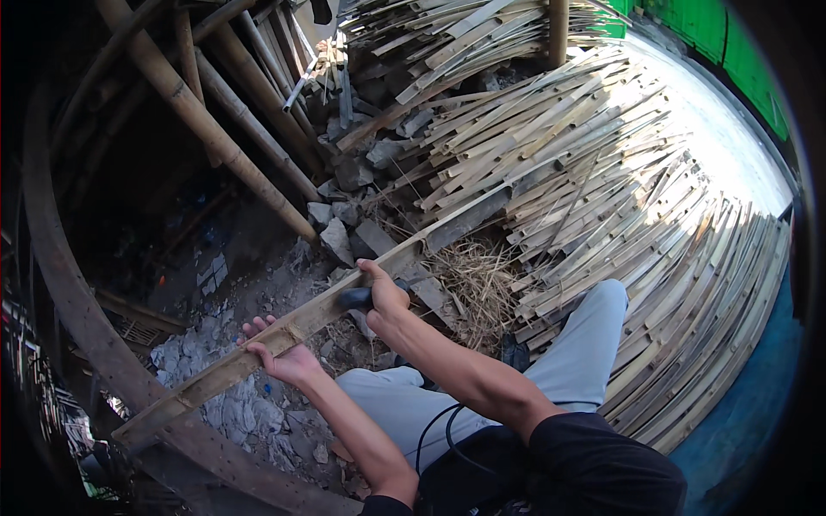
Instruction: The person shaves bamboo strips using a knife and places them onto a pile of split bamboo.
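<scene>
A long split bamboo strip (323, 311) runs slantwise from the lower left toward the stacked strips at the upper right. My left hand (291, 361) holds its lower stretch, thumb on the near side and fingers coming round the far side. Higher up, my right hand (385, 297) is closed, with its thumb along the strip's edge. A black rounded handle (354, 298) sticks out of the right hand's grip; I cannot make out the rest of that tool. Below the strip are my bent legs in light grey trousers (575, 344).
Many split bamboo strips (637, 284) lie piled across the right side. Broken stones (337, 241) and dry shavings (477, 288) cover the ground ahead. Bamboo poles (215, 138) lean at the upper left. A curved brown beam (95, 322) crosses the left side.
</scene>
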`<state>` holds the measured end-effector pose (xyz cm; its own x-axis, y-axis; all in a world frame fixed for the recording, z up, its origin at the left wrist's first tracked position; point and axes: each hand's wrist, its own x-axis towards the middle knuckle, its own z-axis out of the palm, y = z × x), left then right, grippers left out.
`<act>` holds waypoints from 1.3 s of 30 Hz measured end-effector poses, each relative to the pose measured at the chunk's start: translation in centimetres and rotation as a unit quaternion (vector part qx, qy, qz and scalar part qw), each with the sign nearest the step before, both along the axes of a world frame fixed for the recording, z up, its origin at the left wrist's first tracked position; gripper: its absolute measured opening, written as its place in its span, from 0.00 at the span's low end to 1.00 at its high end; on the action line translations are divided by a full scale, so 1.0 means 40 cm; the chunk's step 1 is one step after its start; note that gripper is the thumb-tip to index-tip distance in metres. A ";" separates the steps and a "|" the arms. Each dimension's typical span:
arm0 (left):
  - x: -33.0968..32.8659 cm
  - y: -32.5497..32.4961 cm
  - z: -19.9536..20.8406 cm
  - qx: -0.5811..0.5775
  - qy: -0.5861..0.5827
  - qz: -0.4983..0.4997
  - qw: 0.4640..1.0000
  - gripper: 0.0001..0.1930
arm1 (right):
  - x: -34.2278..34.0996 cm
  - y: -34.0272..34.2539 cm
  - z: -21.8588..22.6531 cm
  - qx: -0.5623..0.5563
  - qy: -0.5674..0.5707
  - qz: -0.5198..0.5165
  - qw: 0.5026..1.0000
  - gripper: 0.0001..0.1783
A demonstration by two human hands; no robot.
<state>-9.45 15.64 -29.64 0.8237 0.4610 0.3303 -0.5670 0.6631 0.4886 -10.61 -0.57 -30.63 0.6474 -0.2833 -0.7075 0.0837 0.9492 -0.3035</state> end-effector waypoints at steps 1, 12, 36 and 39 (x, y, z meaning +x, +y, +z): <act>-0.012 0.000 0.009 -0.009 0.049 0.003 0.999 0.19 | -0.005 0.006 0.000 0.010 0.008 -0.007 1.000 0.34; 0.020 0.025 -0.016 0.021 -0.213 -0.207 0.955 0.32 | -0.017 0.013 -0.001 0.049 0.019 0.013 0.999 0.35; 0.094 -0.117 0.413 0.181 -0.023 -0.118 0.976 0.10 | -0.429 -0.290 -0.232 -0.424 0.159 0.106 0.885 0.19; 0.097 -0.233 0.389 0.217 -0.012 -0.112 0.970 0.10 | -0.396 -0.289 -0.158 -0.559 0.096 0.137 0.812 0.27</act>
<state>-5.56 6.33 -14.06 0.8768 0.0859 0.4732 -0.4475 0.5059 0.7374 -26.46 -12.11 -36.93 0.7026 -0.6823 -0.2023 -0.2348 0.0460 -0.9710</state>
